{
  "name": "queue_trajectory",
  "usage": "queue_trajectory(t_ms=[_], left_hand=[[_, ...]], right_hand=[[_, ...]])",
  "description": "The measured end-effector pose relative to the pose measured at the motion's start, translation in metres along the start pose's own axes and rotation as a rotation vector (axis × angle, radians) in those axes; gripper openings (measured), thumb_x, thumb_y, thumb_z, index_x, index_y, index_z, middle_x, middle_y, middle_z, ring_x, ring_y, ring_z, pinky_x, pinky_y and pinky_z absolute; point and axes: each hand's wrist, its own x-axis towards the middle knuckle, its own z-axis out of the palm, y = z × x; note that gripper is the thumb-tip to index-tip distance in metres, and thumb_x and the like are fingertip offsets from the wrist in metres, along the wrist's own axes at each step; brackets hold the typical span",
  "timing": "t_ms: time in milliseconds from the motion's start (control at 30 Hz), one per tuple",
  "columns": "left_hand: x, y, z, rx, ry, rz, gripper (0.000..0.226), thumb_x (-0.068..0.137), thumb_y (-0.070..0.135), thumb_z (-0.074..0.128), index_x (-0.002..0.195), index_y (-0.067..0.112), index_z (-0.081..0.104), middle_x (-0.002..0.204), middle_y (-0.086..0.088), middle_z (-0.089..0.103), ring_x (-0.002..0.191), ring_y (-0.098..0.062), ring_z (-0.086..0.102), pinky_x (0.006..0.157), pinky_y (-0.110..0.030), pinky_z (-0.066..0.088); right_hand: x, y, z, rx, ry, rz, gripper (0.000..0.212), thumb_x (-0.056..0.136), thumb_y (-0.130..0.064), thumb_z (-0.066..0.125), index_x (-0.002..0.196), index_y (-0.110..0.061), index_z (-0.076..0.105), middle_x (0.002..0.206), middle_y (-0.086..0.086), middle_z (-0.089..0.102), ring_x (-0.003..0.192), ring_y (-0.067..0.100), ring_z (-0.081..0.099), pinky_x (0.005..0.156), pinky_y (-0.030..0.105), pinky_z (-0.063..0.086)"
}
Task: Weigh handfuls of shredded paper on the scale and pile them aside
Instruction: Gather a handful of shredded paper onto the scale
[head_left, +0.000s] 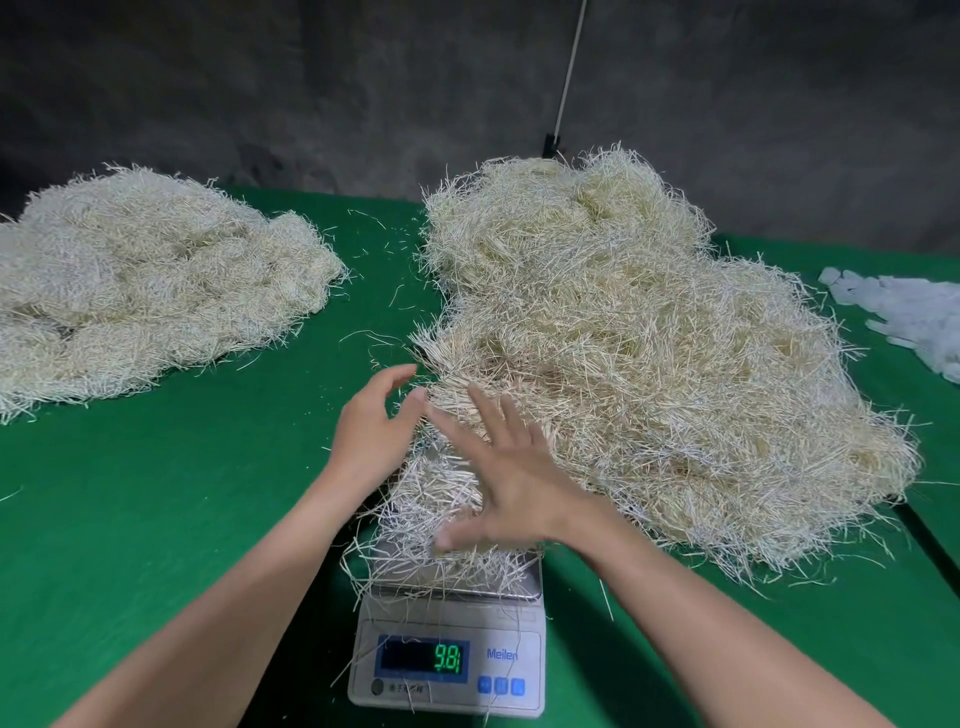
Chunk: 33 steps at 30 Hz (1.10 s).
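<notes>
**Hovering over a loaded scale, neither hand holding paper**

From my feed I see the scale (447, 660) at the near edge of the green table (208, 493). A loose handful of shredded paper (415, 499) sits on its platform, with strands spilling over the rim and down across the display (423, 656). The green digits read about 9.8; I cannot make out the last figure.

My right hand (514, 467) is just above that handful, palm down and fingers (485, 410) fanned wide, gripping nothing. It is blurred, so I cannot tell whether the palm touches the paper. The fingertips reach over the near edge of the big pile (649, 353), which fills the right half of the table and runs into the handful on the scale.

My left hand (371, 421) is at the left rim of the same heap, beyond the scale. Its fingers are loosely curved with the thumb apart from them, and no strands are pinched between them.

A second pile (145, 291) lies well apart on the far left. Some clear plastic pieces (914, 317) rest at the right edge.
</notes>
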Motion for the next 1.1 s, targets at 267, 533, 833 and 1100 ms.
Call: queue_trajectory(t_ms=[267,533,833,1100], left_hand=[[-0.012,-0.069,0.019,-0.016,-0.382,-0.358,0.053,0.100,0.048,0.023,0.137,0.019,0.047,0.150,-0.001,0.037,0.138,-0.018,0.033,0.114,-0.036,0.020],[-0.039,-0.037,0.017,-0.442,-0.382,-0.307,0.106,0.057,0.085,0.057,0.145,0.051,0.008,0.155,0.020,0.009,0.139,-0.010,0.017,0.112,-0.046,0.016],[0.036,0.079,-0.005,-0.845,0.274,-0.350,0.086,0.074,0.034,0.077,0.145,0.019,0.031,0.145,-0.006,0.040,0.127,-0.022,0.042,0.100,-0.037,0.036],[0.026,0.095,0.010,-0.933,0.051,-0.206,0.066,0.078,0.037,0.069,0.135,0.012,0.046,0.134,-0.018,0.052,0.120,-0.030,0.054,0.099,-0.045,0.046]], right_hand=[[0.025,0.022,0.063,-0.138,-0.226,0.185,0.108,0.069,-0.056,0.074,0.145,-0.048,-0.003,0.158,0.003,-0.012,0.144,0.037,0.000,0.113,0.059,0.006],[0.023,0.006,0.038,0.115,0.152,0.221,0.079,0.079,0.000,0.063,0.146,-0.025,0.028,0.152,0.011,0.028,0.141,0.028,0.025,0.113,0.034,0.020],[0.042,-0.052,-0.056,0.638,0.524,-0.137,0.088,0.073,-0.008,0.064,0.145,-0.029,0.019,0.147,-0.004,0.026,0.137,0.008,0.024,0.115,0.026,0.020],[0.046,-0.057,-0.077,1.253,0.752,0.071,0.083,0.066,-0.072,0.060,0.134,-0.067,0.012,0.158,-0.009,0.013,0.141,0.020,0.025,0.110,0.051,0.024]])
